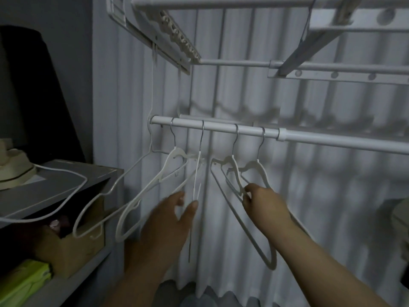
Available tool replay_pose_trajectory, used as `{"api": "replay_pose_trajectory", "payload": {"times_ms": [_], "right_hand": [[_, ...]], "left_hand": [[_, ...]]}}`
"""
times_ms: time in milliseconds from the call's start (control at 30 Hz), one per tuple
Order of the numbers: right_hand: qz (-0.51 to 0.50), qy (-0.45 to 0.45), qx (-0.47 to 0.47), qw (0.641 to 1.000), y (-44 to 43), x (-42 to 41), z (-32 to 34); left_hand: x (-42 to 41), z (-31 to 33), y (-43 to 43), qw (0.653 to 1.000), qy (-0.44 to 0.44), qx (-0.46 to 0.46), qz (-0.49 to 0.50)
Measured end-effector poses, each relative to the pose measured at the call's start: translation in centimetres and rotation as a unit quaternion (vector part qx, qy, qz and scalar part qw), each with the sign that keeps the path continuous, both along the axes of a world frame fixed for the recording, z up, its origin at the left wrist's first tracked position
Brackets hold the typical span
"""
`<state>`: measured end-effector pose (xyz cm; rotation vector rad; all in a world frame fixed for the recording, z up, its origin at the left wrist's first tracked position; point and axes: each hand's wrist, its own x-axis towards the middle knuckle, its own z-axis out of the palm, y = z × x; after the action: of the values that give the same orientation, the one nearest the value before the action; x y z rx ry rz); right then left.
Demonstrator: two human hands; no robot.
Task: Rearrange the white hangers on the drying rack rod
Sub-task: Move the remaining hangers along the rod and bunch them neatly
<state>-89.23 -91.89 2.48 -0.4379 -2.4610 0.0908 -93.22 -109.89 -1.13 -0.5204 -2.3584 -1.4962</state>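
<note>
We see the rod [221, 127] carrying four hangers [155, 185] by their hooks; below the rod, our left hand [168, 220] spreads its fingers beside the second hanger [197, 173]; our right hand [263, 202] fingers pinch the third hanger [238, 176].

Four white hangers [177, 152] hang by metal hooks on the white rod [221, 127], apparently tilted different ways.

Bare left forearm [141, 273], right forearm [327, 258] (both unclothed)
</note>
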Motion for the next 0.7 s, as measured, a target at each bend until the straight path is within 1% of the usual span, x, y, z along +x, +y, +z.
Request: {"api": "replay_pose_trajectory", "payload": {"times_ms": [33, 67, 100, 133, 167, 233, 267, 367, 433, 500, 633, 700], "right_hand": [[0.005, 0.003, 0.002, 1.0, 0.0, -0.1, -0.1], [0.01, 0.005, 0.003, 1.0, -0.1, -0.1, -0.2], [0.013, 0.007, 0.004, 1.0, -0.1, -0.2, -0.2], [0.014, 0.007, 0.005, 1.0, -0.2, -0.2, -0.3], [0.012, 0.007, 0.009, 1.0, -0.2, -0.3, -0.3], [0.005, 0.004, 0.021, 1.0, -0.3, -0.4, -0.3], [0.003, 0.003, 0.024, 1.0, -0.4, -0.4, -0.2], [0.003, 0.0, 0.031, 1.0, -0.4, -0.5, -0.3], [0.005, -0.001, 0.031, 0.999, -0.5, -0.6, -0.5], [0.007, 0.003, 0.025, 1.0, -0.5, -0.7, -0.5], [0.016, 0.004, 0.017, 1.0, -0.6, -0.7, -0.6], [0.017, 0.006, 0.016, 1.0, -0.6, -0.6, -0.6]], "left_hand": [[-0.1, 0.2, -0.9, 0.992, 0.093, -0.046, 0.077], [-0.1, 0.5, -1.9, 0.973, 0.17, -0.077, 0.138], [-0.3, 0.8, -2.8, 0.953, 0.217, -0.094, 0.186], [-0.6, 1.2, -3.6, 0.944, 0.228, -0.104, 0.216], [-0.8, 1.5, -4.3, 0.947, 0.2, -0.119, 0.223], [-1.1, 1.7, -5.2, 0.959, 0.096, -0.176, 0.203], [-1.3, 1.5, -5.4, 0.959, 0.065, -0.196, 0.192], [-1.5, 0.8, -5.8, 0.973, 0.003, -0.176, 0.147], [-1.9, 0.3, -5.7, 0.979, 0.002, -0.162, 0.121], [-1.8, 0.1, -5.5, 0.98, 0.014, -0.159, 0.12], [-0.9, -0.6, -4.6, 0.988, 0.076, -0.089, 0.1], [-0.6, -0.7, -4.0, 0.987, 0.106, -0.071, 0.097]]}}
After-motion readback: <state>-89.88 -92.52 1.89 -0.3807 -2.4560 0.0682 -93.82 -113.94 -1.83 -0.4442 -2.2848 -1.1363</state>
